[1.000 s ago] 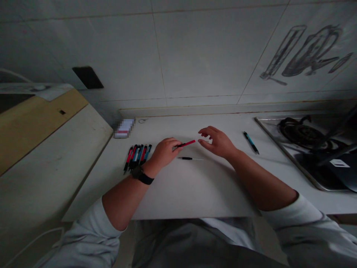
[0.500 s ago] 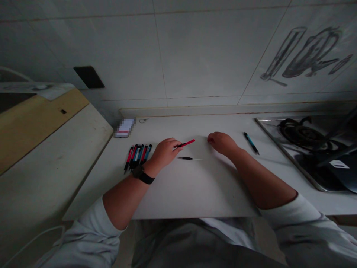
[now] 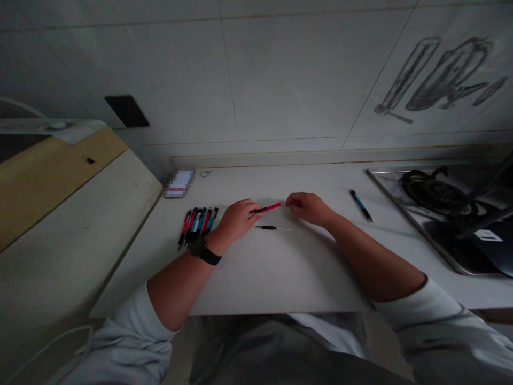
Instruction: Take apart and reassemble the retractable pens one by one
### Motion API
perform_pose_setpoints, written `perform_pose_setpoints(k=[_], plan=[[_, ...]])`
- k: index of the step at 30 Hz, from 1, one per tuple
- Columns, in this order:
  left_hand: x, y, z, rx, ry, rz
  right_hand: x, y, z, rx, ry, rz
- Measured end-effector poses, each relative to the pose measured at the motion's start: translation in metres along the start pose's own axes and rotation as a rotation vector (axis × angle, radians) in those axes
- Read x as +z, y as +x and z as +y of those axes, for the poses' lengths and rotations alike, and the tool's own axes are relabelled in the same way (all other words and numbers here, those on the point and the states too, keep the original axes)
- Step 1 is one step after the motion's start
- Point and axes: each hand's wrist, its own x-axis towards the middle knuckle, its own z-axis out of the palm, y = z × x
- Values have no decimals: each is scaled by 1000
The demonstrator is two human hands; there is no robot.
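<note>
My left hand (image 3: 239, 218) pinches a red pen barrel (image 3: 272, 207) with a black clip, its red end pointing right. Close to that end is my right hand (image 3: 306, 206), its fingers drawn together and apart from the barrel; whatever they hold, if anything, is too small to make out. Below the barrel, a pen's black front part (image 3: 266, 228) lies on the counter with a thin pale refill (image 3: 284, 229) sticking out to the right. Several red, blue and black pens (image 3: 198, 224) lie side by side left of my left hand. A blue and black pen (image 3: 361, 206) lies alone on the right.
A white counter (image 3: 280, 278) runs along a tiled wall. At its right stands a gas stove (image 3: 441, 224) with a metal rim. A pixelated white packet (image 3: 179, 184) and a small ring (image 3: 204, 174) are at the back left. A large pale panel (image 3: 80, 235) borders the left side.
My right hand has moved left, closer to the red end of the pen barrel. My left hand keeps hold of the barrel, almost still.
</note>
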Motion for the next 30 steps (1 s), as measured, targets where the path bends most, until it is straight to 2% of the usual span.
perform_pose_setpoints(k=[7, 14, 17, 30], plan=[[0, 0, 1, 9, -4, 2, 6, 3, 2, 21, 166, 47], [-1, 0, 3, -3, -15, 8, 18, 4, -7, -12, 632, 140], [-2, 0, 6, -4, -30, 4, 20, 3, -15, -37, 755, 177], [-4, 0, 7, 0, -71, 35, 18, 2, -21, -72, 810, 227]])
